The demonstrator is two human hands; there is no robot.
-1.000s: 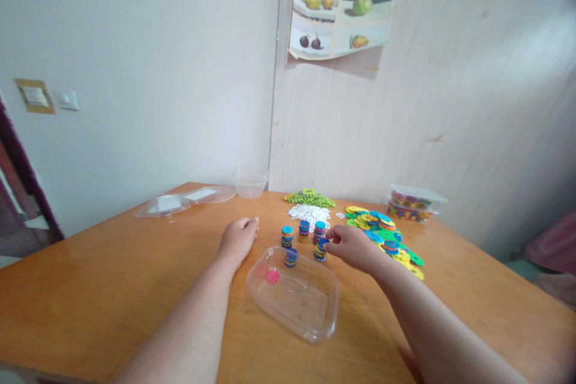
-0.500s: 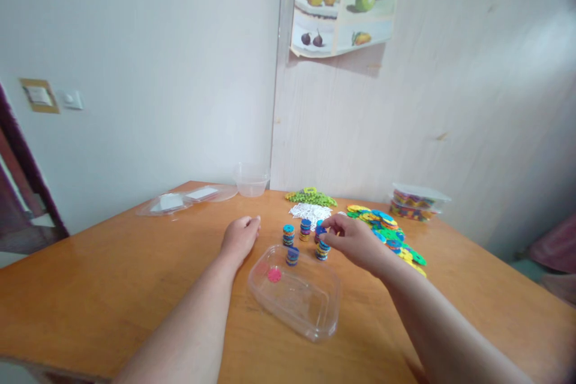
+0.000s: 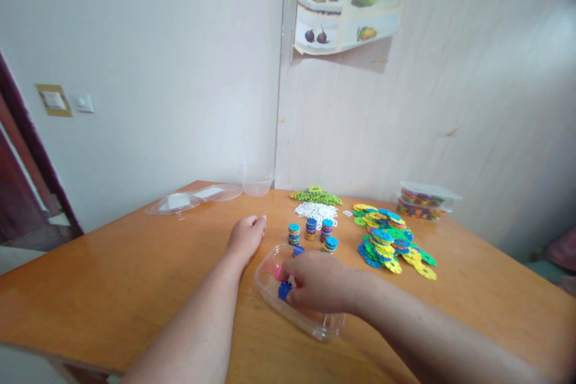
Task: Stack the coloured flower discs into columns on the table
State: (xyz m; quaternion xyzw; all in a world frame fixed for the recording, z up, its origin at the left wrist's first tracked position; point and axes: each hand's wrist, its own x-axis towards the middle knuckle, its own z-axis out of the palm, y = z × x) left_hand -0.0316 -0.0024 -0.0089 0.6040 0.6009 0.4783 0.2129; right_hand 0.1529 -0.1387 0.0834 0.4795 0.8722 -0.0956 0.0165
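Note:
My right hand (image 3: pixel 317 282) reaches into a clear plastic tray (image 3: pixel 270 290) on the wooden table (image 3: pixel 112 276). Its fingers pinch a blue toothed disc (image 3: pixel 284 290) near the tray's floor. A pink disc (image 3: pixel 277 273) lies in the tray just beside the fingertips. My left hand (image 3: pixel 246 236) rests on the table left of the tray, fingers loosely curled, holding nothing visible. Several short stacks of coloured discs (image 3: pixel 311 229) stand behind the tray.
A heap of loose coloured discs (image 3: pixel 391 242) lies right of the stacks. Green pieces (image 3: pixel 316 196) and white pieces (image 3: pixel 316 212) lie farther back. A lidded box of discs (image 3: pixel 425 200) sits far right. An empty clear tub (image 3: pixel 257 179) and clear lids (image 3: pixel 191 198) sit by the wall.
My right hand left the stacks with a blue disc and moved down and left into the clear tray. My left hand stayed put. The view shifted slightly left.

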